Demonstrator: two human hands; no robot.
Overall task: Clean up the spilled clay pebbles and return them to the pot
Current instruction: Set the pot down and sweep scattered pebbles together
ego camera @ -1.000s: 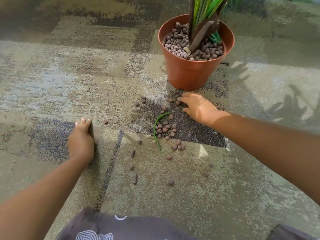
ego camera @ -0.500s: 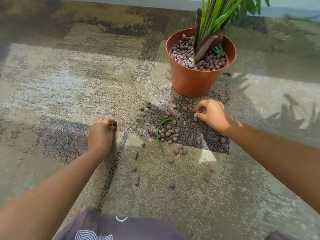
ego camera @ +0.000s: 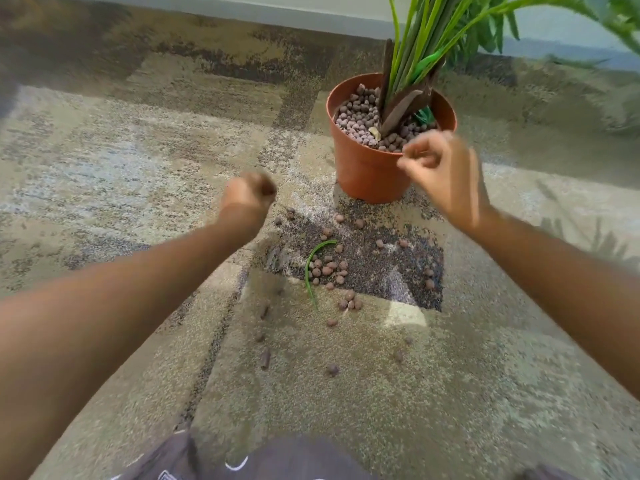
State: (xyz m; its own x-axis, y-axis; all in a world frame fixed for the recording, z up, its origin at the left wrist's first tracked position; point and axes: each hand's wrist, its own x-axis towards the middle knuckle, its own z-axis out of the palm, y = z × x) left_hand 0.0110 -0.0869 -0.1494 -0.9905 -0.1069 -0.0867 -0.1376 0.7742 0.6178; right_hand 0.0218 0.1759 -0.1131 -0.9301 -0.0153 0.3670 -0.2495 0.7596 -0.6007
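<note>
- Head view. Terracotta pot (ego camera: 367, 174) stands upright on the patterned carpet (ego camera: 145, 161) at about 1 o'clock from frame centre. It is filled nearly to the rim with clay pebbles; green plant (ego camera: 420, 46) stalks rise out of it and leave the top edge of frame.
- Right hand (ego camera: 446, 180) is raised at the pot's near-right rim, at 5 o'clock on the rim circle. Fingers curl inward with thumb and fingertips drawn together. Motion blur hides whether pebbles sit in the pinch: cannot tell.
- Left hand (ego camera: 247, 195) is raised at 9 o'clock from the pot, well apart from it, closed into a loose fist. Contents, if any, hidden by blur: cannot tell.
- Spilled clay pebbles (ego camera: 329, 268) lie on the carpet at 6 o'clock from the pot base, densest on a dark carpet patch between the two forearms. Strays run outward toward 7 o'clock and toward the near edge of frame.
- Loose green leaf (ego camera: 313, 268) lies curved on the carpet, touching the left edge of the densest cluster.
- Open room: carpet left of the left forearm and right of the right forearm carries no pebbles. A pale wall base (ego camera: 277, 12) bounds the floor at 12 o'clock, behind the pot.
- Dark printed garment (ego camera: 277, 459) fills the bottom-centre edge of frame.
</note>
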